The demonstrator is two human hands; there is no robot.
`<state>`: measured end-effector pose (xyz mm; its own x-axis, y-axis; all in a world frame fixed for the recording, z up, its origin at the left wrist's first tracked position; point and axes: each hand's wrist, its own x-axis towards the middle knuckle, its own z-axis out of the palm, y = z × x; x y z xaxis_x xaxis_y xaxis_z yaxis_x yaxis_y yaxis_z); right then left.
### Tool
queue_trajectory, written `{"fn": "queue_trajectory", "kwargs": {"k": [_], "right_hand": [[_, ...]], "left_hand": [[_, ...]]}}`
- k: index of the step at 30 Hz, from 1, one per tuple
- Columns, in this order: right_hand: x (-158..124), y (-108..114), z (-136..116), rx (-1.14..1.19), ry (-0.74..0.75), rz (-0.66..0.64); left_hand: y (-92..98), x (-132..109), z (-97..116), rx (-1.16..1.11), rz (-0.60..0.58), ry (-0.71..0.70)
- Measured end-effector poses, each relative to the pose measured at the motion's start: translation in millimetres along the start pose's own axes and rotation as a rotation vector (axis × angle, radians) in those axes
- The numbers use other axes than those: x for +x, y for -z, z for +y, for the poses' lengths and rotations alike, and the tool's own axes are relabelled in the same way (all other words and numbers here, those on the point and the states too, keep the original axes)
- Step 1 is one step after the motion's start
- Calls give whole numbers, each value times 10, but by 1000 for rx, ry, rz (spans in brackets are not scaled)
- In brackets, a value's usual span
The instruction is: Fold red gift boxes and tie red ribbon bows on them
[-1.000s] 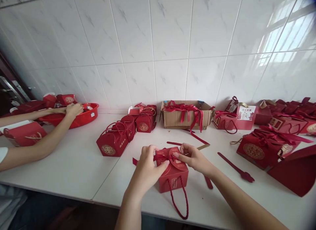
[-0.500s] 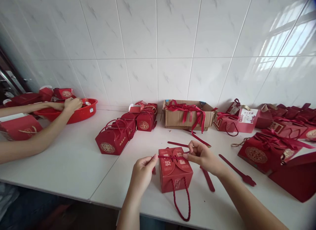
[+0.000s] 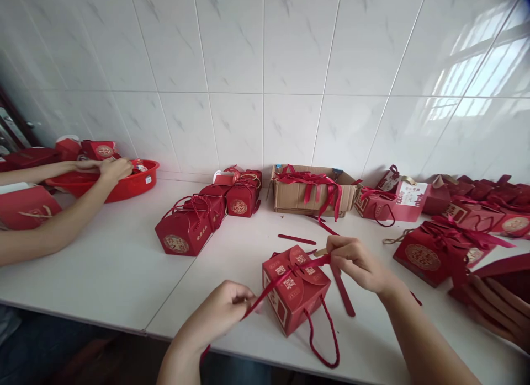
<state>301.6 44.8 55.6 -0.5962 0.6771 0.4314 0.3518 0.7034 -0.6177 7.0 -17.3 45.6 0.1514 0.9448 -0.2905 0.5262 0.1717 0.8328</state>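
Note:
A small red gift box point(image 3: 295, 285) with gold print stands on the white table, turned at an angle. A dark red ribbon point(image 3: 271, 284) crosses its lid, passing over the overlapping round flaps. My left hand point(image 3: 219, 310) pinches the ribbon at the box's near left, and a loose end hangs below the wrist. My right hand point(image 3: 354, 262) is closed on the ribbon at the box's right side. Between both hands the ribbon looks taut. A twisted red cord handle point(image 3: 325, 346) droops from the box's front onto the table.
A cardboard carton point(image 3: 312, 200) draped with ribbons stands by the wall. Red boxes point(image 3: 178, 230) line up left of it; more stand right. Flat red strips point(image 3: 343, 291) lie nearby. Another person's hands point(image 3: 111, 169) are over a red basin point(image 3: 132, 189); another hand point(image 3: 492, 305) appears right.
The box has turned and tilted its near corner toward me. My left hand has pulled left and down along the ribbon; my right moved slightly right. A person's hand has appeared at the right edge.

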Motion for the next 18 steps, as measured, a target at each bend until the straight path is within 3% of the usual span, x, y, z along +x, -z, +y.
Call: {"fn": "queue_trajectory", "kwargs": {"k": [4, 6, 8, 10, 15, 18], "right_hand": [[-8, 26, -89, -160, 0, -21], [3, 18, -130, -176, 8, -58], [23, -21, -160, -187, 18, -67], [52, -104, -178, -213, 27, 26], [132, -410, -205, -351, 110, 672], [154, -494, -244, -306, 165, 847]], "left_hand": [[-13, -54, 36, -189, -276, -88], [-30, -32, 28, -390, -309, -150], [-60, -8, 47, -584, -214, -207], [-107, -1, 117, -665, -29, -238], [-283, -49, 379, -615, 357, -284], [-401, -63, 458, -535, 489, -323]]}}
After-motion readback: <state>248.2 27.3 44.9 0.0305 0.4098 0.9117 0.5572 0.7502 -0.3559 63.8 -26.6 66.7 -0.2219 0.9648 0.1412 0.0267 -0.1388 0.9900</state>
